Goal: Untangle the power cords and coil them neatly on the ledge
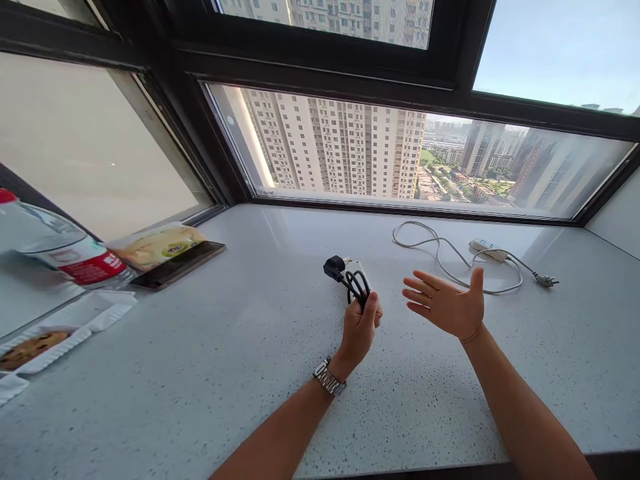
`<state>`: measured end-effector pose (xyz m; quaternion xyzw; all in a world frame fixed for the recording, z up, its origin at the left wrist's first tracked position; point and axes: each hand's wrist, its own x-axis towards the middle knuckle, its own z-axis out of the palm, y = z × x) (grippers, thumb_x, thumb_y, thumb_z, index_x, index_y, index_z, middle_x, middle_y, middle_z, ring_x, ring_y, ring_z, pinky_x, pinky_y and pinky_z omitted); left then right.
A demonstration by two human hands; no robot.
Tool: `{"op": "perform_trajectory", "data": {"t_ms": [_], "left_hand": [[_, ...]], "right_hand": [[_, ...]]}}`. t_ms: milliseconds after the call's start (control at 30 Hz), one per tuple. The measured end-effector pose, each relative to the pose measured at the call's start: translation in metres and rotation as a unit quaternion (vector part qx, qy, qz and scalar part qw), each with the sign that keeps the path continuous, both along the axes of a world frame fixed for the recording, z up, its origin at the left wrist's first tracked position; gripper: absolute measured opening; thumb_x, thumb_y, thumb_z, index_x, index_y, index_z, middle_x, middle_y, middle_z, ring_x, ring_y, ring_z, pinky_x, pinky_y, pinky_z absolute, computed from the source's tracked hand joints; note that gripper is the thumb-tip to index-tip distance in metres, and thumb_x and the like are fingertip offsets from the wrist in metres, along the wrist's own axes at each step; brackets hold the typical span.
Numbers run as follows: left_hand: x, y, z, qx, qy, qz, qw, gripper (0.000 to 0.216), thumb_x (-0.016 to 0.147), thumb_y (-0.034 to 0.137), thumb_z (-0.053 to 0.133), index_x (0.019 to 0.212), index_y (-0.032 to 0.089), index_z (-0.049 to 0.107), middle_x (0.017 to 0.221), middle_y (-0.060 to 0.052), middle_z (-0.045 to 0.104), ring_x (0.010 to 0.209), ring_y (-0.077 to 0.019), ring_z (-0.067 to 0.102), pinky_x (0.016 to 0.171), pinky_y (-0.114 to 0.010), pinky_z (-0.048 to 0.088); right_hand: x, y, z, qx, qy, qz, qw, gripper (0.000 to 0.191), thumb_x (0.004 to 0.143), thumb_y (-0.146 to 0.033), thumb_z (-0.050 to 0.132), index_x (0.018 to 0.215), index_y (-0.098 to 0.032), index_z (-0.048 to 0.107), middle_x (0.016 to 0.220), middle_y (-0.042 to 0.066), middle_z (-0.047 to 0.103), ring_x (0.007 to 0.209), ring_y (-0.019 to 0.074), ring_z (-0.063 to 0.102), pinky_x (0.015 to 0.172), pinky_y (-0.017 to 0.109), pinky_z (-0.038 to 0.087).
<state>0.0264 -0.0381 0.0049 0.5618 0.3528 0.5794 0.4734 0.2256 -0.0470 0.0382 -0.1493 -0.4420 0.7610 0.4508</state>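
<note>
Left hand (361,327) gripping coiled black cable (353,283), white power strip (489,249) beyond

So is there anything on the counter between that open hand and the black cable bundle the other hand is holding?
Nothing visible. The right hand hangs open just beside the black cable bundle gripped in the left hand, with only bare counter between them. The white power strip lies farther back, out of the way.

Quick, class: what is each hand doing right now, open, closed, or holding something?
Left hand: closed around a coiled black cable with its plug, held above the counter.
Right hand: open, fingers spread, holding nothing.
</note>
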Motion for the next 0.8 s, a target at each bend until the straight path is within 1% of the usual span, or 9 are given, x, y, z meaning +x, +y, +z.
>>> {"op": "perform_trajectory", "data": {"t_ms": [200, 300, 400, 467, 533, 600, 633, 700, 800], "left_hand": [[0.000, -0.003, 0.001, -0.001, 0.008, -0.037, 0.999, 0.059, 0.078, 0.070, 0.045, 0.052, 0.020, 0.029, 0.044, 0.008, 0.026, 0.040, -0.0044, 0.021, 0.038, -0.020, 0.021], [0.002, -0.007, 0.000, 0.005, 0.021, -0.061, 0.998, 0.054, 0.082, 0.064, 0.042, 0.052, 0.021, 0.028, 0.045, 0.007, 0.026, 0.040, -0.0051, 0.021, 0.039, -0.020, 0.020], [0.007, -0.011, -0.003, 0.035, 0.054, -0.094, 0.994, 0.046, 0.084, 0.052, 0.039, 0.052, 0.020, 0.030, 0.046, 0.006, 0.027, 0.042, -0.0065, 0.025, 0.042, -0.022, 0.022], [0.013, -0.014, -0.004, 0.061, 0.081, -0.122, 0.987, 0.041, 0.085, 0.046, 0.036, 0.053, 0.020, 0.032, 0.047, 0.005, 0.030, 0.044, -0.0075, 0.027, 0.044, -0.023, 0.024], [0.018, -0.015, -0.006, 0.076, 0.120, -0.148, 0.979, 0.037, 0.086, 0.040, 0.035, 0.055, 0.020, 0.034, 0.048, 0.004, 0.033, 0.045, -0.0081, 0.029, 0.045, -0.024, 0.025], [0.021, -0.016, -0.006, 0.082, 0.168, -0.174, 0.967, 0.036, 0.088, 0.034, 0.034, 0.055, 0.019, 0.036, 0.049, 0.003, 0.036, 0.045, -0.0084, 0.032, 0.045, -0.024, 0.025], [0.022, -0.016, -0.007, 0.091, 0.189, -0.179, 0.961, 0.037, 0.089, 0.032, 0.034, 0.055, 0.019, 0.038, 0.049, 0.003, 0.038, 0.045, -0.0087, 0.034, 0.045, -0.024, 0.027], [0.022, -0.015, -0.006, 0.136, 0.220, -0.164, 0.952, 0.038, 0.091, 0.030, 0.034, 0.056, 0.017, 0.045, 0.052, 0.001, 0.047, 0.049, -0.0106, 0.043, 0.048, -0.024, 0.033], [0.018, -0.013, -0.003, 0.255, 0.231, -0.083, 0.935, 0.029, 0.092, 0.029, 0.040, 0.075, 0.016, 0.060, 0.073, -0.005, 0.063, 0.071, -0.0162, 0.057, 0.067, -0.029, 0.045]], "right_hand": [[-0.001, 0.001, 0.000, 0.019, -0.002, 0.007, 1.000, 0.108, 0.061, -0.093, 0.009, 0.127, -0.021, 0.054, 0.139, 0.012, 0.045, 0.132, 0.0336, 0.034, 0.108, 0.050, 0.024], [-0.005, 0.003, -0.001, 0.029, -0.030, -0.019, 0.999, 0.105, 0.062, -0.093, 0.008, 0.122, -0.023, 0.058, 0.139, 0.010, 0.047, 0.132, 0.0327, 0.035, 0.106, 0.050, 0.027], [-0.016, 0.005, -0.006, 0.048, -0.080, -0.069, 0.993, 0.090, 0.074, -0.085, 0.013, 0.109, -0.022, 0.067, 0.136, 0.009, 0.050, 0.130, 0.0298, 0.037, 0.106, 0.046, 0.029], [-0.028, 0.004, -0.010, 0.061, -0.139, -0.098, 0.983, 0.076, 0.080, -0.079, 0.026, 0.101, -0.021, 0.070, 0.127, 0.010, 0.057, 0.124, 0.0285, 0.045, 0.102, 0.044, 0.033], [-0.039, 0.001, -0.012, 0.069, -0.206, -0.110, 0.970, 0.063, 0.080, -0.073, 0.041, 0.100, -0.020, 0.070, 0.113, 0.009, 0.065, 0.108, 0.0268, 0.056, 0.092, 0.040, 0.042], [-0.050, -0.004, -0.010, 0.060, -0.248, -0.118, 0.960, 0.053, 0.079, -0.066, 0.052, 0.097, -0.019, 0.070, 0.098, 0.008, 0.068, 0.083, 0.0215, 0.063, 0.071, 0.033, 0.049], [-0.053, -0.007, -0.008, 0.046, -0.254, -0.123, 0.958, 0.050, 0.080, -0.063, 0.054, 0.092, -0.018, 0.070, 0.092, 0.007, 0.068, 0.068, 0.0175, 0.062, 0.059, 0.029, 0.048], [-0.058, -0.012, -0.001, 0.006, -0.221, -0.144, 0.965, 0.043, 0.079, -0.058, 0.058, 0.078, -0.016, 0.067, 0.077, 0.004, 0.066, 0.049, 0.0110, 0.052, 0.043, 0.023, 0.039], [-0.053, -0.012, 0.011, -0.073, -0.088, -0.193, 0.975, 0.035, 0.077, -0.048, 0.065, 0.065, -0.017, 0.055, 0.055, -0.004, 0.051, 0.045, 0.0088, 0.047, 0.040, 0.021, 0.036]]}}
